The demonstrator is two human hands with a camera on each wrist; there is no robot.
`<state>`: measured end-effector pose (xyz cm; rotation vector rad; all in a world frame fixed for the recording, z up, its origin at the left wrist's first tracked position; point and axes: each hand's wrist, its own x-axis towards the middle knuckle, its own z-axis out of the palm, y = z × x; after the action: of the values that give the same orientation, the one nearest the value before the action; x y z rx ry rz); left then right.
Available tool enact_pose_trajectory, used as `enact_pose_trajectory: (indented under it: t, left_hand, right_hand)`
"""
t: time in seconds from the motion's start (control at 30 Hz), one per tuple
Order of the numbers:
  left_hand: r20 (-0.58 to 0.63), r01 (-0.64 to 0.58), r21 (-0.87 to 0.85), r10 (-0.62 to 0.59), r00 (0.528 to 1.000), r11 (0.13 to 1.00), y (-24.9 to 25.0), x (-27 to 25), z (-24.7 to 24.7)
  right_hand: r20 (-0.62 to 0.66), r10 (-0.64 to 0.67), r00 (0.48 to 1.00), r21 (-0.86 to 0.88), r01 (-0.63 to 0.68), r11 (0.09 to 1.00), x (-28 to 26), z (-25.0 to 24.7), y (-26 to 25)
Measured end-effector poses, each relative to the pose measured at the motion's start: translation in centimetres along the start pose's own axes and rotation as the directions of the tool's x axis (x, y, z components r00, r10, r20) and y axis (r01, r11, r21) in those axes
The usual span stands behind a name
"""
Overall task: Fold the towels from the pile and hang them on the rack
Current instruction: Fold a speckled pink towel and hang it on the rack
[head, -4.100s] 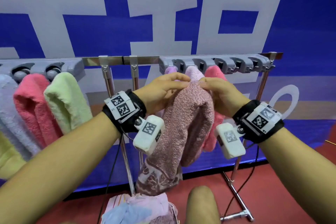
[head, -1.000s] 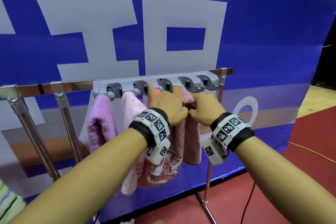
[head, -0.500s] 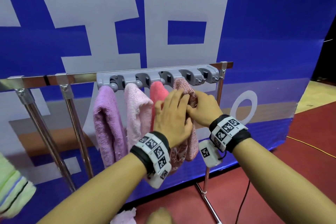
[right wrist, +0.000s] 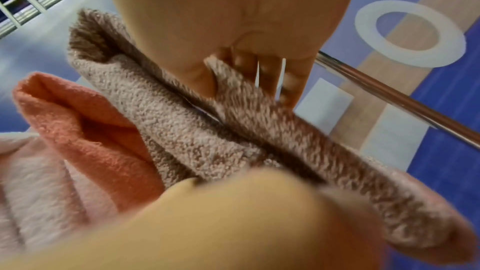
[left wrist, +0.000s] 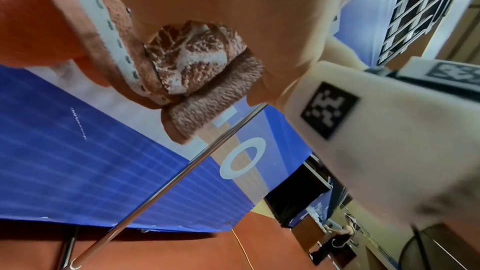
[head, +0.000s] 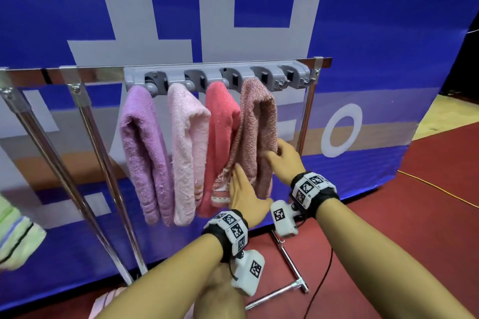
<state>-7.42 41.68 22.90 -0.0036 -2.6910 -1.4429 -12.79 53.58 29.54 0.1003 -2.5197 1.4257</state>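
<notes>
Towels on the rack (head: 181, 71): 4 hang side by side from the grey clip strip (head: 215, 77) fixed to the chrome top bar. Order from the left in the head view: purple towel (head: 145, 153), pale pink towel (head: 185, 147), coral towel (head: 220, 137), mottled brown-pink towel (head: 256, 127). Each is folded over and hangs from its upper end at a clip. 2 clips to the right of the brown-pink towel carry nothing.

Left hand (head: 245, 195): fingers straight, laid flat against the lower front of the brown-pink towel, near its patterned hem. Not gripping. Left wrist view shows the hem's leaf-like pattern (left wrist: 194, 56) bunched just past the palm, with the coral towel's white stitched band (left wrist: 103, 34) beside it.

Right hand (head: 281, 160): at the right edge of the same towel, about mid-height. Right wrist view shows the fingers (right wrist: 270, 77) behind a fold of the cloth and the thumb in front, so the edge is pinched between them. That view is blurred lower down, and a blurred hand crosses the foreground.

Rack's right upright (head: 304, 116) stands just behind the right hand; its foot bar (head: 285, 290) lies on the red floor (head: 401, 228). Blue banner with large pale characters (head: 363, 46) behind the rack. Green striped towel (head: 15, 235) shows at the far left edge. Pale cloth (head: 103, 305) shows at the bottom edge, mostly hidden by the left forearm. Yellow cable (head: 438, 189) runs across the floor at right.
</notes>
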Motion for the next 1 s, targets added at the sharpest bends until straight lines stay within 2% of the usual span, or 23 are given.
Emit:
enact_pose_trajectory:
  t: [0.1,0.23,0.4,0.6,0.67,0.77,0.9,0.93,1.0]
  left_hand:
    - [-0.036,0.054,-0.052,-0.056,0.998,0.997,1.0,1.2,0.3]
    - [-0.008,0.121,-0.147,-0.123,0.992,0.982,1.6,3.3,1.6]
    - [0.007,0.073,-0.149,-0.073,0.997,0.986,2.6,4.0,2.6]
    - [-0.1,0.129,-0.228,-0.155,0.983,0.965,2.2,3.7,2.8]
    - [-0.191,0.126,-0.297,-0.188,0.963,0.946,2.5,3.8,2.8]
    - [-0.251,0.157,-0.346,-0.253,0.934,0.925,2.9,4.1,2.4]
    - [-0.254,0.168,-0.23,-0.226,0.941,0.959,2.7,5.0,1.9]
    - [-0.237,0.148,-0.219,-0.2,0.951,0.964,2.8,5.0,2.0]
    - [-0.2,0.035,-0.227,-0.082,0.976,0.973,2.9,4.3,2.1]
  right_hand:
    - [-0.049,0.051,0.998,0.102,-0.046,0.994,-0.5,-0.6,0.6]
    - [-0.062,0.036,0.997,0.087,-0.031,0.996,-1.0,-1.4,0.9]
    - [-0.037,0.014,0.999,0.02,-0.014,1.0,-1.0,-1.9,1.3]
    - [-0.064,-0.01,0.998,0.063,0.014,0.998,-0.8,-2.5,1.4]
    - [-0.053,-0.029,0.998,0.061,0.032,0.998,-0.8,-2.6,1.5]
    - [-0.033,-0.047,0.998,0.053,0.049,0.997,-0.6,-2.3,1.8]
    - [-0.033,-0.039,0.999,0.028,0.04,0.999,-0.4,-2.1,2.3]
    - [-0.045,-0.035,0.998,0.012,0.035,0.999,-0.3,-2.1,2.5]
    - [-0.082,-0.034,0.996,-0.039,0.031,0.999,-0.1,-1.9,2.9]
